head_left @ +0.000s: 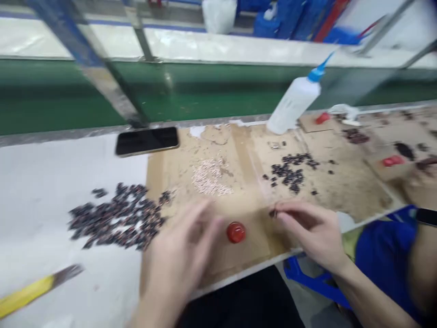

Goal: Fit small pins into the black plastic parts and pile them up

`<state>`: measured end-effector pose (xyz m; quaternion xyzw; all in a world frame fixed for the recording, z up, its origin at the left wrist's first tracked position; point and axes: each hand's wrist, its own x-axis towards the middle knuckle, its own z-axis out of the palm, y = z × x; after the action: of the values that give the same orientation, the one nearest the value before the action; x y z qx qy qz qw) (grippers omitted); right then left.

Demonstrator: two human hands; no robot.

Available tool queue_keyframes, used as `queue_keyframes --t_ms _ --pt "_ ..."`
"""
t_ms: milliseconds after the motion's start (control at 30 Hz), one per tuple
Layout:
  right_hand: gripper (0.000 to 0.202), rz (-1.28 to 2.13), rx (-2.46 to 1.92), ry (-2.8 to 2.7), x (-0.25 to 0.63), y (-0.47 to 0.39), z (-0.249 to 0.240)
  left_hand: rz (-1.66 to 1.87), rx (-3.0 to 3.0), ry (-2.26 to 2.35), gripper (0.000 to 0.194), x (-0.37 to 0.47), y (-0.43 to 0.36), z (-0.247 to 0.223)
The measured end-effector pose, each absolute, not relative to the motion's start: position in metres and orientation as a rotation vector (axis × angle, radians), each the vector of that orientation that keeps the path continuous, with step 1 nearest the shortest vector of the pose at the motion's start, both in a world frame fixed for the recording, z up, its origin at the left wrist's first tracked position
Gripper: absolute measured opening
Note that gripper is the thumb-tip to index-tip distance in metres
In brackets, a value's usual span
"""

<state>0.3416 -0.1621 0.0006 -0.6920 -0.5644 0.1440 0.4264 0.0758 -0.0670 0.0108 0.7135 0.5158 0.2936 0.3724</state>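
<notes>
Between thumb and forefinger, my right hand [312, 230] pinches a small dark piece [273, 213] over the cardboard [251, 200]. My left hand [186, 248] is blurred by motion, left of a small round red container [236, 232]; whether its fingertips hold anything is too blurred to tell. Beyond the hands lie a scatter of tiny pale pieces [210, 177] and, to the right, a group of small black pieces [290, 173]. A larger pile of dark pieces [116, 216] spreads on the white surface at the left.
A phone [147, 141] lies at the cardboard's back left corner. A white bottle with a blue nozzle [293, 105] leans behind the black pieces. A yellow-handled tool [30, 291] lies at the lower left. Another person's blue clothing [385, 259] shows at the right.
</notes>
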Motion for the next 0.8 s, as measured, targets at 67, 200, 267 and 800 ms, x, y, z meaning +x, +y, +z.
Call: queue_keyframes --t_ms 67,200,267,800 --pt "0.02 0.119 -1.904 -1.294 0.388 -0.164 -0.012 0.712 2.28 1.537 0.044 0.055 -0.036 -0.005" --pt "0.025 -0.148 -2.14 -1.198 0.473 -0.176 -0.029 0.386 2.604 1.475 0.056 0.025 0.008 -0.021" --pt "0.027 -0.168 -2.174 -1.25 0.492 -0.177 -0.031 0.425 2.497 1.485 0.051 0.02 0.013 -0.018" --pt "0.026 0.32 -1.38 -2.421 0.288 -0.026 0.002 0.873 1.442 1.339 0.031 0.033 -0.038 0.009"
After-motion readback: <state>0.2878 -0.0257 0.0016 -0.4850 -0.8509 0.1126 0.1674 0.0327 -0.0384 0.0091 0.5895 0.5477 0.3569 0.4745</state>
